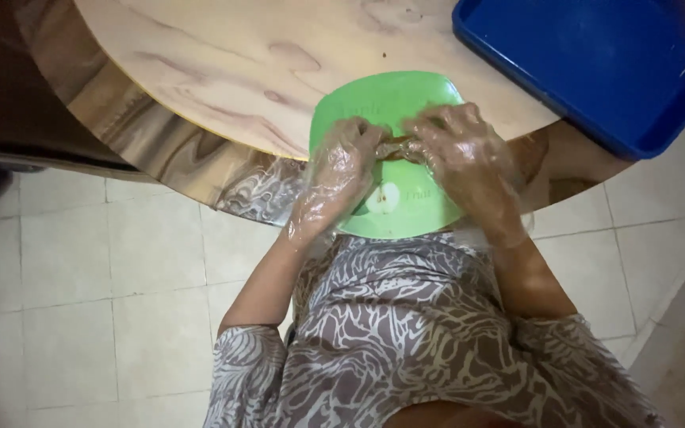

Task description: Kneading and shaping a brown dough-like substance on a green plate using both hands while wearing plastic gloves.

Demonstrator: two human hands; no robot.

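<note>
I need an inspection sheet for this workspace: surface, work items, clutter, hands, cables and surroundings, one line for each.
Surface: round table with a pale marble-like top and a wood-grain edge.
Work items: green cutting board overhangs the near table edge; a small brownish piece lies on it between both hands, too hidden to identify.
Clutter: blue tray at the far right of the table, partly off the edge.
Hands: left hand and right hand wear clear plastic gloves; the fingers of both press on the piece.
Cables: nothing seen.
Surroundings: pale tiled floor; the person wears a patterned grey and white garment.
</note>
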